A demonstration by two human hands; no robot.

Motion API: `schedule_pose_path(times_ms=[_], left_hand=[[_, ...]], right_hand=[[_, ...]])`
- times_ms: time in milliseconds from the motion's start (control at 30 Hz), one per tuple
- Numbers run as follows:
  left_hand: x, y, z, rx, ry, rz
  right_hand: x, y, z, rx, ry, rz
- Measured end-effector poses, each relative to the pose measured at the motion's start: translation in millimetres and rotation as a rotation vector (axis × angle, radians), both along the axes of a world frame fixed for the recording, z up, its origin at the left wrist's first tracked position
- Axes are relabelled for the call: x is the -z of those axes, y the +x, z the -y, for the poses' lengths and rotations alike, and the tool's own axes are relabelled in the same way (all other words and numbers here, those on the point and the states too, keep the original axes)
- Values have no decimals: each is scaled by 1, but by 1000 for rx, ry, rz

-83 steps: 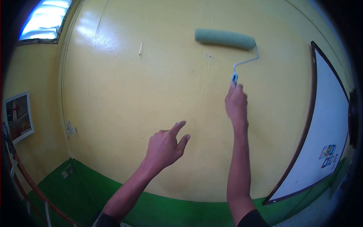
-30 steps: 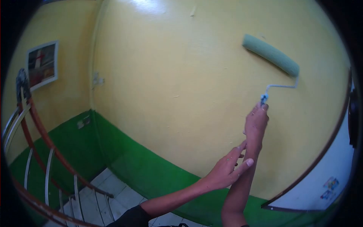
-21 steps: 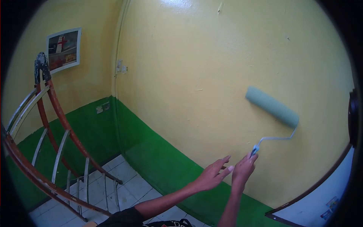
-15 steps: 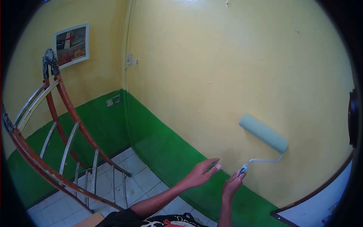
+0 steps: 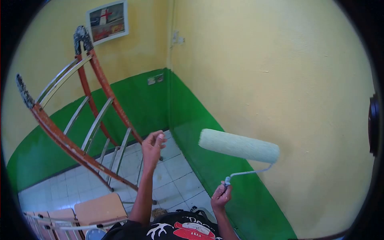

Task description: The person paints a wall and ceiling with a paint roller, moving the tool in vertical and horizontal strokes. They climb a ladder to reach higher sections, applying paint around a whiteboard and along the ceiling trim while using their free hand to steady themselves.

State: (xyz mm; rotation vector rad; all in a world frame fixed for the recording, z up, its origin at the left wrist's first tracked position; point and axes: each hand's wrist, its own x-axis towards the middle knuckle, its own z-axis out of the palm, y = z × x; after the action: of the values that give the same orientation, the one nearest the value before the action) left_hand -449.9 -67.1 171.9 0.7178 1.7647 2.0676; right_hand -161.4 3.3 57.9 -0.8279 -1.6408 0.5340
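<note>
A paint roller (image 5: pixel 240 147) with a wide, pale green sleeve is held up in front of the yellow and green wall. My right hand (image 5: pixel 221 197) is closed around its handle, below the bent metal frame. My left hand (image 5: pixel 154 145) is raised to the left of the roller, near the ladder, with its fingers curled and the thumb near them. Whether anything small is between those fingers cannot be made out.
An orange ladder (image 5: pixel 107 88) with metal rungs stands at the left. Wooden chairs (image 5: pixel 100 209) are at the lower left. A framed picture (image 5: pixel 107 21) and wall sockets (image 5: pixel 155 79) are on the left wall. White tiles (image 5: pixel 176 165) cover the floor.
The view has turned left and shows chairs at the bottom. The roller has come back closer to me. My left hand has moved away from the right one, and its fingers have curled in.
</note>
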Motion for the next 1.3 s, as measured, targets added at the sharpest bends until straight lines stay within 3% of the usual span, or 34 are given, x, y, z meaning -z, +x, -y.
schedule_pose_path(times_ms=[200, 233, 300, 400, 600, 667, 833, 900, 1033, 1300], left_hand=[[51, -50, 46, -248, -303, -187], [65, -54, 54, -274, -312, -185], [101, -64, 69, -293, -609, -266], [155, -77, 84, -368, -734, -354], [212, -130, 90, -498, -902, -486], [227, -155, 90, -609, -1075, -568], [277, -222, 100, -648, -1410, -753], [259, -238, 91, -575, -1419, -478], [258, -289, 95, -458, -1392, -296], [251, -301, 94, -383, -1445, -347]], right_hand=[[45, -8, -14, -329, -107, 203], [49, -8, -15, -356, -111, 202], [57, -7, -15, -433, -187, 238], [65, -3, -19, -505, -163, 303], [94, -1, -33, -547, -185, 377], [105, -4, -40, -533, -174, 413], [103, -28, -50, -461, -174, 420], [104, -34, -52, -424, -170, 474], [103, -49, -52, -389, -194, 527], [114, -55, -52, -401, -380, 613]])
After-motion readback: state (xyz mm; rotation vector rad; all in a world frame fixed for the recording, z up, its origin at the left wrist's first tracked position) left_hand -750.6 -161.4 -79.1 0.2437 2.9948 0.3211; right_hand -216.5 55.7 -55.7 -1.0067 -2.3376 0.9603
